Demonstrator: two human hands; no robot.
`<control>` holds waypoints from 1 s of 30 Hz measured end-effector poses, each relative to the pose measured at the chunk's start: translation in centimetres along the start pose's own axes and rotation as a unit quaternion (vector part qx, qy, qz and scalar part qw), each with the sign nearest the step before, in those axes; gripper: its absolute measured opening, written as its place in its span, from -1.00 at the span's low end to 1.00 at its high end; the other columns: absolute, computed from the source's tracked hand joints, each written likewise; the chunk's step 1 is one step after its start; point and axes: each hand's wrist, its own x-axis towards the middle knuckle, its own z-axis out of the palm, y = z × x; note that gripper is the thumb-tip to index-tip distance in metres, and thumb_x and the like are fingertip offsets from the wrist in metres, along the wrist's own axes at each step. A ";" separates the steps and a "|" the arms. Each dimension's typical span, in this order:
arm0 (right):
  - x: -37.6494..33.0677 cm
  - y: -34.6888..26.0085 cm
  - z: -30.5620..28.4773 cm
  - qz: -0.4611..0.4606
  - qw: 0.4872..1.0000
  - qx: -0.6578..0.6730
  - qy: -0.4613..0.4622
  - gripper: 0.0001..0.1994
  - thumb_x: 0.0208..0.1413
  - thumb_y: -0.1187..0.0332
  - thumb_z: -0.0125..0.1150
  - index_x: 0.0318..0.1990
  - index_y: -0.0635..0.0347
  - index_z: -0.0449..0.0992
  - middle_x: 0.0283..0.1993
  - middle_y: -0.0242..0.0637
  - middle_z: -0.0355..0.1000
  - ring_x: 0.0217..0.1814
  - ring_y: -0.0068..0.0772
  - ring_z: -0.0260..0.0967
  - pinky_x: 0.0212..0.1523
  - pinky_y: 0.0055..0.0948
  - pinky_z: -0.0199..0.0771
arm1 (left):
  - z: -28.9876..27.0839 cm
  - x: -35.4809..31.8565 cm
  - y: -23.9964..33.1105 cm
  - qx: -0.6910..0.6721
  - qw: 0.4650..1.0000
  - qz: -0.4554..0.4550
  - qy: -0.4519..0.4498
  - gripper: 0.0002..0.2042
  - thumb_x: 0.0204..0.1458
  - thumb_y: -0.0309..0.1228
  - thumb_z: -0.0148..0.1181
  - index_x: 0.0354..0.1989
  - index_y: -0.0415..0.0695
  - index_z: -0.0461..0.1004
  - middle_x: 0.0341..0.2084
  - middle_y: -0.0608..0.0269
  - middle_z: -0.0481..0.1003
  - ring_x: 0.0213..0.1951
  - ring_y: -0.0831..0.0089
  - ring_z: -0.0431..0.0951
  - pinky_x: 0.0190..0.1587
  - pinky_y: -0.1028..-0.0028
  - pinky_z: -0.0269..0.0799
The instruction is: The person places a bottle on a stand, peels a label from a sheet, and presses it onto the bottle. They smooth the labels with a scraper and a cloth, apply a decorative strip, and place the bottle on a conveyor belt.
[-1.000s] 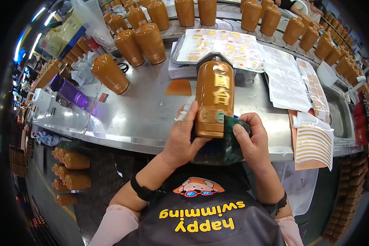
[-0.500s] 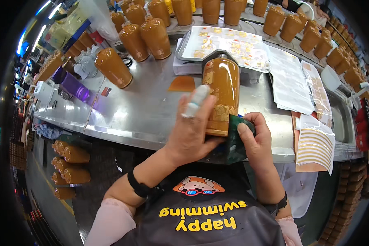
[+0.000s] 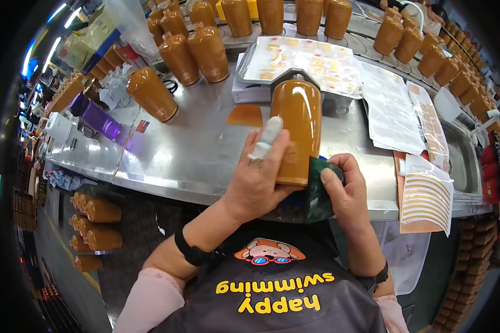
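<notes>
A glossy brown bottle [image 3: 298, 130] lies with its base toward me and its neck in a dark angled bracket [image 3: 279, 76]. The side facing up is plain brown, with no gold marks showing. My left hand [image 3: 254, 175] grips the bottle's left side near the base, thumb under the lower end. White wrapping covers one finger of that hand. Between the thumb and fingers of my right hand [image 3: 348, 186] is a flat dark green scraper-like sheet [image 3: 318, 194], its edge close to the bottle's lower right side. Whether they touch, I cannot tell.
On the metal table [image 3: 194, 144] are a sticker tray [image 3: 303, 61], white sheets [image 3: 391, 111], a gold-striped sheet [image 3: 426, 194], an amber flat piece [image 3: 244, 115], another brown bottle [image 3: 151, 94] and a purple bottle [image 3: 98, 117]. Behind runs a conveyor carrying brown bottles [image 3: 307, 16]. A sink [image 3: 465, 155] is at right.
The bottle has turned under my left hand: gold markings that faced up are out of sight. Bottles on the conveyor have shifted to the right. My right hand keeps the green sheet in nearly the same place.
</notes>
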 end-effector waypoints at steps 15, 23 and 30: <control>-0.7 -0.1 -3.0 0.072 0.969 0.225 0.077 -0.79 0.20 0.44 0.15 -0.04 0.20 0.37 -0.20 -0.39 0.41 -0.18 -0.66 0.35 -0.15 -0.58 0.42 | -1.4 0.0 0.2 0.063 0.963 0.262 0.005 -0.69 -0.09 -0.37 0.19 -0.10 0.12 0.52 -0.17 0.41 0.53 0.05 0.41 0.39 0.36 0.07 -0.07; 1.2 -3.6 -13.0 -0.077 0.959 -0.195 0.188 -0.73 0.14 0.55 0.03 0.00 0.26 0.44 -0.07 -0.27 0.47 -0.11 -0.57 0.36 -0.06 -0.55 0.36 | -1.6 3.0 1.2 -0.026 0.973 0.222 -0.061 -0.73 -0.06 -0.29 0.20 -0.14 0.02 0.51 -0.41 0.36 0.54 -0.02 0.40 0.45 0.34 -0.10 -0.11; 11.7 -1.5 -39.7 -0.073 0.663 -0.715 0.210 -0.79 -0.06 0.56 0.04 -0.28 0.25 0.58 0.04 0.09 0.43 0.13 0.03 0.37 0.13 -0.25 0.35 | -1.3 -1.8 -3.6 -0.163 0.979 -0.103 0.070 -0.67 0.15 -0.23 0.02 -0.08 -0.23 0.46 -0.19 0.05 0.51 0.04 0.10 0.39 0.30 -0.02 -0.01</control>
